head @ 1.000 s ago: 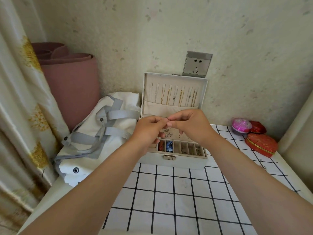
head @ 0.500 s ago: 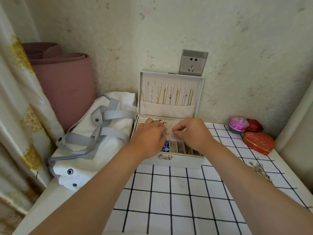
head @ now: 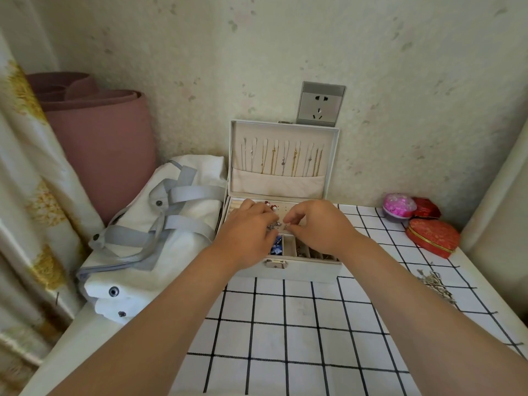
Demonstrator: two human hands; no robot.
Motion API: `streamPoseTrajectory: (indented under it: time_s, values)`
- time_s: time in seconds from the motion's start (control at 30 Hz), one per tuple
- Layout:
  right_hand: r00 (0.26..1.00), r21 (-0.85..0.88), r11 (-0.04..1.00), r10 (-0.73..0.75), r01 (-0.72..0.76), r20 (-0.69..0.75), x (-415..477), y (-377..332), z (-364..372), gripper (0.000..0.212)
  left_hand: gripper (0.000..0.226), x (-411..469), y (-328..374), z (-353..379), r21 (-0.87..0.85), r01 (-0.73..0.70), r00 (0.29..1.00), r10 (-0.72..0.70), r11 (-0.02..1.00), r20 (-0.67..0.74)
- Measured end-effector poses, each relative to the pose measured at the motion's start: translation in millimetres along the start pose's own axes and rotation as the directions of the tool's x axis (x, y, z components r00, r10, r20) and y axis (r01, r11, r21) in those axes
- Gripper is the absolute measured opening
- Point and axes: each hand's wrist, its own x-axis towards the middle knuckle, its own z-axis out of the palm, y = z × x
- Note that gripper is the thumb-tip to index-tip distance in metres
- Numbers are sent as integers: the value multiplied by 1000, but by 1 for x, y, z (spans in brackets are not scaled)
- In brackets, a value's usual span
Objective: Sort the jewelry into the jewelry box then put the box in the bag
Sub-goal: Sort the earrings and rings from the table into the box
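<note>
A white jewelry box (head: 303,270) stands open against the wall, its upright lid (head: 283,158) hung with several thin chains. Both my hands are low inside its tray. My left hand (head: 247,234) and my right hand (head: 317,227) have curled fingertips meeting over a small silver earring (head: 276,225) at the earring panel. Which fingers pinch it is hard to tell. A white bag (head: 148,232) with grey straps lies left of the box. A tangle of silver jewelry (head: 434,284) lies on the cloth at the right.
A checked cloth (head: 300,332) covers the table. A red heart-shaped box (head: 433,237), a pink glittery pouch (head: 398,207) and a second red box (head: 425,207) sit at the back right. A rolled pink mat (head: 100,138) and a curtain (head: 25,195) stand left. A wall socket (head: 320,105) is above the lid.
Both hands have dropped from above the box down into its tray, carrying the small piece to the earring panel. The view has tilted slightly, showing the jewelry at the right.
</note>
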Motion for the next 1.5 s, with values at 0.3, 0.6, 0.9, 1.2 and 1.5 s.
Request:
streamPoseTrajectory:
  time_s: [0.3, 0.6, 0.9, 1.2, 1.5]
  values:
    - [999, -35, 999, 31, -31, 15, 3, 2, 4, 11, 31, 1, 3, 0, 3, -88, 996, 88, 996, 1]
    - [998, 60, 996, 63, -61, -28, -6, 10, -10, 17, 35, 10, 17, -10, -14, -52, 999, 52, 999, 12]
    - [988, 3, 989, 151, -151, -10, -60, 59, -59, 11, 33, 19, 82, -5, -107, -113, 993, 116, 988, 26]
    - [965, -62, 973, 228, -222, 132, -115, 105, -79, 23, 29, 15, 154, 37, -237, -221, 966, 245, 946, 76]
    - [943, -124, 946, 313, -299, 117, -132, 149, -81, 28, 41, 9, 183, 82, -178, -258, 921, 297, 950, 251]
